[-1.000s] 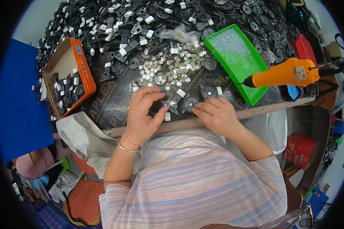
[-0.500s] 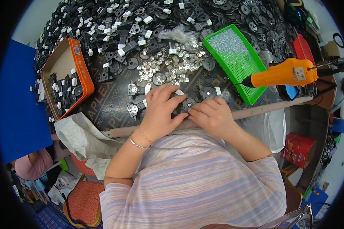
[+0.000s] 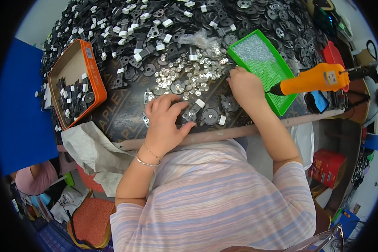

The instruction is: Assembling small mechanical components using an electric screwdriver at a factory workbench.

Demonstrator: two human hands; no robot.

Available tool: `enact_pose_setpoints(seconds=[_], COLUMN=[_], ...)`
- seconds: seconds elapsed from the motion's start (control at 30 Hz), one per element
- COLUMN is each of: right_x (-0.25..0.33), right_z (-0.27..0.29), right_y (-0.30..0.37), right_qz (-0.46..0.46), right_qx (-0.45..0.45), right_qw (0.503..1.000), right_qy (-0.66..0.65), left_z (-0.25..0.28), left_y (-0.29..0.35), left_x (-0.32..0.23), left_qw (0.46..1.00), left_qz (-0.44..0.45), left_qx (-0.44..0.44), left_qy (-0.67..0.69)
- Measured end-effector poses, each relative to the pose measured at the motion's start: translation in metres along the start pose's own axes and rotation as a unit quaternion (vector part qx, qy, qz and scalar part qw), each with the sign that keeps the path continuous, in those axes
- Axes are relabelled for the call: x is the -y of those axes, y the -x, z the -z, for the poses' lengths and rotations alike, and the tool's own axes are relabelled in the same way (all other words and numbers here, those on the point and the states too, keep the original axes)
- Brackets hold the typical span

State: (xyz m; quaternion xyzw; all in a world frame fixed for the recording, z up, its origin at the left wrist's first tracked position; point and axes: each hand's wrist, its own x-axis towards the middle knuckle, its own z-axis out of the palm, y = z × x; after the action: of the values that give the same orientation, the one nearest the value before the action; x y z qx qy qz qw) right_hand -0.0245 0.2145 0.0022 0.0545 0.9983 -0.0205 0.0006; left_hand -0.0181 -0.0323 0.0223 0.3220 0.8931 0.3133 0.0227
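Observation:
My left hand (image 3: 166,119) rests over the near part of the table, its fingers spread and its thumb apart. Between the index finger and thumb lies a black bracket (image 3: 192,116) with a white tip. Metal-faced brackets (image 3: 148,97) are partly hidden under the fingers. Just right of the bracket are a black wheel part (image 3: 210,116) and another black wheel part (image 3: 229,103). My right hand (image 3: 246,86) is farther out, beside the green tray's left edge, fingers curled downward. Whatever is under its fingertips is hidden. Small round metal parts (image 3: 197,73) lie in a pile left of it.
A green tray (image 3: 277,107) holds small silvery pieces. An orange power screwdriver (image 3: 313,80) hangs over its near end. At left stands an orange-rimmed box (image 3: 97,84) with black parts. Heaped black parts (image 3: 176,25) cover the far table. A pole-like edge (image 3: 231,133) runs along the front.
My right hand has left the wheel near the table's front edge and moved away to the green tray's left side. My left hand has shifted slightly left, uncovering the white-tipped bracket.

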Motion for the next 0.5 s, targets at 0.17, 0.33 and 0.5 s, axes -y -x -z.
enact_pose_setpoints(seconds=[0.17,0.33,0.5], right_x=[0.004,0.024,0.034], right_z=[0.007,0.021,0.019], right_y=[0.008,0.02,0.019], right_qz=[0.085,0.348,0.42], right_qx=[-0.11,-0.143,-0.096], right_qw=[0.987,0.891,0.854], right_qy=[-0.081,-0.255,-0.291], left_z=[-0.001,-0.011,-0.012], left_y=[0.006,0.004,0.001], left_x=[-0.001,-0.004,0.003], left_qw=[0.998,0.995,0.996], left_qz=[0.035,0.036,0.034], left_qx=[-0.01,-0.01,-0.004], left_qy=[-0.047,-0.091,-0.078])
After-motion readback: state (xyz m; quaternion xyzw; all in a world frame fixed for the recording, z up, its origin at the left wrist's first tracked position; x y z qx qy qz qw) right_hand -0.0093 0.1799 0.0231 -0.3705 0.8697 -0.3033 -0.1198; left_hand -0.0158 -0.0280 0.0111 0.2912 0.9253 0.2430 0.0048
